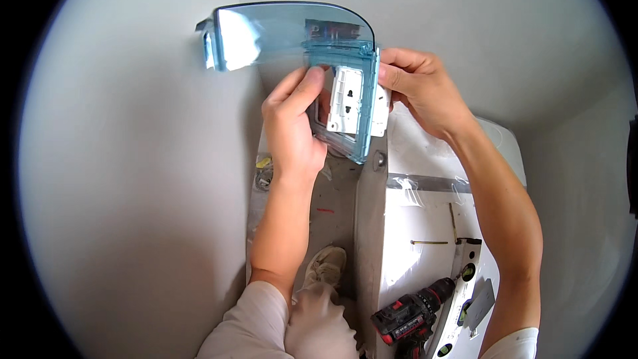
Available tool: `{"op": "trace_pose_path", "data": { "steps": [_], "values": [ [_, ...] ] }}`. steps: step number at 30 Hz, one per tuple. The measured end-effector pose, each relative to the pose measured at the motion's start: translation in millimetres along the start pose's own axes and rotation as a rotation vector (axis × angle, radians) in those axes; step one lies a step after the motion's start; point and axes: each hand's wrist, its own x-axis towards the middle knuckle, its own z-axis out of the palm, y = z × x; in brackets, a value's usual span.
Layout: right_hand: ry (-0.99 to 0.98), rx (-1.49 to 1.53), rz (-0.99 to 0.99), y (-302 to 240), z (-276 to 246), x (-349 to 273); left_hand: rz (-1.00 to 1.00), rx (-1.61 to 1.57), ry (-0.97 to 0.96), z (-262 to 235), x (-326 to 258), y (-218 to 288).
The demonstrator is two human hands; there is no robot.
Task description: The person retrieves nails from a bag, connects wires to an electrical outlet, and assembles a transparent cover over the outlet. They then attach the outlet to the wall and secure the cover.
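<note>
In front of me is a clear blue splash cover (pixel 286 34), its curved lid swung up and out to the left. My left hand (pixel 292 123) grips the left side of its square frame, thumb on the front. A white wall socket (pixel 348 101) shows through the frame's opening, and its right edge sticks out past the frame. My right hand (pixel 422 90) pinches the socket at that right edge, close against the frame. The fingertips behind the socket are partly hidden.
Grey walls rise on both sides. Below right, a white plastic-wrapped surface (pixel 425 216) carries a black-and-red cordless drill (pixel 409 316), a spirit level (pixel 458 306), thin brass-coloured rods (pixel 430 242) and a grey plate (pixel 481 304). My shoe (pixel 325 266) stands in a narrow floor gap.
</note>
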Motion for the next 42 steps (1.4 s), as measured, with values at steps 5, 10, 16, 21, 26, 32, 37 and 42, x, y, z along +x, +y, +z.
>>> {"op": "trace_pose_path", "data": {
  "steps": [5,10,16,21,26,32,37,42],
  "values": [
    [-0.022,-0.012,-0.001,0,-5,5,-0.016,0.045,-0.026,0,8,3],
    [-0.025,-0.012,0.010,0,-12,4,0.078,0.124,-0.008,3,2,-2],
    [0.023,0.040,0.088,-11,-16,11,0.074,0.218,-0.079,20,6,8],
    [-0.004,0.025,0.117,-19,-5,14,-0.006,0.068,-0.132,12,20,3],
    [-0.006,0.106,0.063,-3,-2,13,0.134,-0.014,-0.125,0,15,-10],
    [-0.077,0.150,-0.071,5,-2,-34,0.083,-0.124,-0.091,3,2,-10],
    [-0.049,-0.049,-0.163,-4,28,-60,0.131,-0.054,-0.085,11,-5,-8],
    [0.067,-0.068,-0.121,-15,45,-61,0.469,0.354,-0.031,23,-7,-19]
  ]
}}
